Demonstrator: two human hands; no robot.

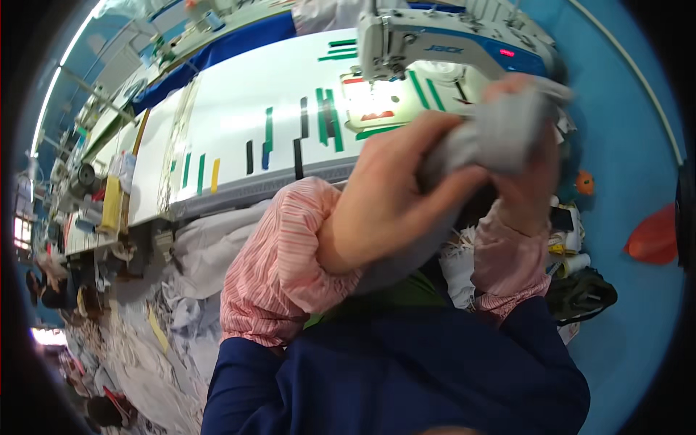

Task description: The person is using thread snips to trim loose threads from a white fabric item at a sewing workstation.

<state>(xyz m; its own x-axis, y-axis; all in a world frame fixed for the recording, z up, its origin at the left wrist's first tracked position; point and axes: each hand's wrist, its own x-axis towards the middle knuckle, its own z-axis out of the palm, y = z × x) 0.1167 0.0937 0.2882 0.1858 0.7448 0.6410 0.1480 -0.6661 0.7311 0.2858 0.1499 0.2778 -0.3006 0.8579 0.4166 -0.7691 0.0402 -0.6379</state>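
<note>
The fingers (428, 134) of the left hand (384, 196) are curled, thumb opposed, about a bunched grey cloth (507, 134), raised between the two hands. The right hand (529, 192) lies partly behind the cloth; how far its fingers are closed cannot be told. Pink sleeves (272, 264) cover both forearms. Beyond, a white-and-blue sewing machine (460, 47) stands on a white worktop (232, 98) bearing green, black and yellow strips (215, 175). A blue wall (616, 109) rises at right.
</note>
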